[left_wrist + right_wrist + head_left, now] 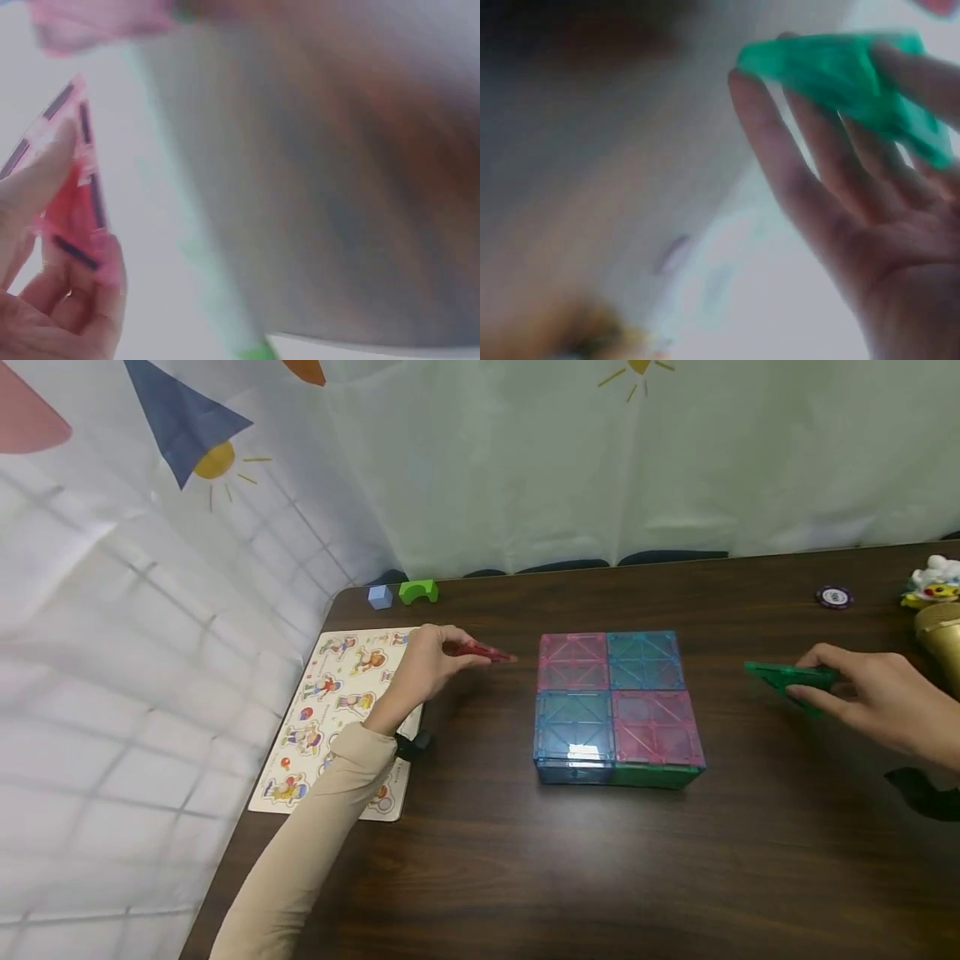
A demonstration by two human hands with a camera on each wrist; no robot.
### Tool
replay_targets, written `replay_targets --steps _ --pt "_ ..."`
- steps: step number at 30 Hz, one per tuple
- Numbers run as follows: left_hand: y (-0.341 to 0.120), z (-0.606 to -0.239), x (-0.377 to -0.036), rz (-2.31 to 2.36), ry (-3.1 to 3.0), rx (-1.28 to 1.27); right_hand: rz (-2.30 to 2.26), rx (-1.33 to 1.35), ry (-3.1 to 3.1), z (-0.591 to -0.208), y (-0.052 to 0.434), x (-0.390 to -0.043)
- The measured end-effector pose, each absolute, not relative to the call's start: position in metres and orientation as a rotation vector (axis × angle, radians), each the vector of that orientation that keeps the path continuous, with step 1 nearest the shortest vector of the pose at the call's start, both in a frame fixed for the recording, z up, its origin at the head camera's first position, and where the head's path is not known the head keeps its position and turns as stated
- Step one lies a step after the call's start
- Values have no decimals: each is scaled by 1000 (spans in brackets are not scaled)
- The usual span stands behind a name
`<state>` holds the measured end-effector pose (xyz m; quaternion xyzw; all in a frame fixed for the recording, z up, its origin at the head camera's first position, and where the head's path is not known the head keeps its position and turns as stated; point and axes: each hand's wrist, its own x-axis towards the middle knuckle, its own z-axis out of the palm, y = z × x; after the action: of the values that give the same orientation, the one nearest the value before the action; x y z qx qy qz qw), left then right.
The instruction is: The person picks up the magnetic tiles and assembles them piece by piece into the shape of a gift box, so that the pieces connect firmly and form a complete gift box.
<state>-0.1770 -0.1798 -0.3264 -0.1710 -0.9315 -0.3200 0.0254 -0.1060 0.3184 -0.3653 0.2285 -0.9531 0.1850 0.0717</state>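
Note:
My left hand point(422, 667) pinches a red translucent magnetic tile point(491, 652) left of the tile block. In the left wrist view this tile point(95, 199) looks triangular, with dark magnet strips along its edges. Over the table at the right, my right hand point(881, 695) holds a green translucent magnetic tile point(813, 677) between thumb and fingers. The right wrist view shows the green tile point(817, 71) blurred. Between the hands stands a low box of magnetic tiles point(573, 727), its top made of pink and blue squares and its front side blue and green.
A wooden picture puzzle board point(300, 760) lies under the left forearm. A blue cube point(380, 597) and a green arch block point(418, 591) sit at the back left. A poker chip point(834, 597), a small figurine point(933, 583) and a gold object point(941, 639) are at the right.

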Motion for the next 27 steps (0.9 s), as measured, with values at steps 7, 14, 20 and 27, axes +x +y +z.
replay_targets --steps 7,14,20,27 --pt "-137 -289 -139 -1288 -2616 -736 814 846 -2500 -324 262 -106" --pt "-109 -305 -118 -1266 -2704 -922 1075 1016 -2410 -320 220 -109" --pt "-106 -314 -120 -1282 -2715 -897 1066 1021 -2396 -333 214 -109" --pt "-102 -316 -122 -1285 -2720 -912 1006 1029 -2402 -333 211 -109"
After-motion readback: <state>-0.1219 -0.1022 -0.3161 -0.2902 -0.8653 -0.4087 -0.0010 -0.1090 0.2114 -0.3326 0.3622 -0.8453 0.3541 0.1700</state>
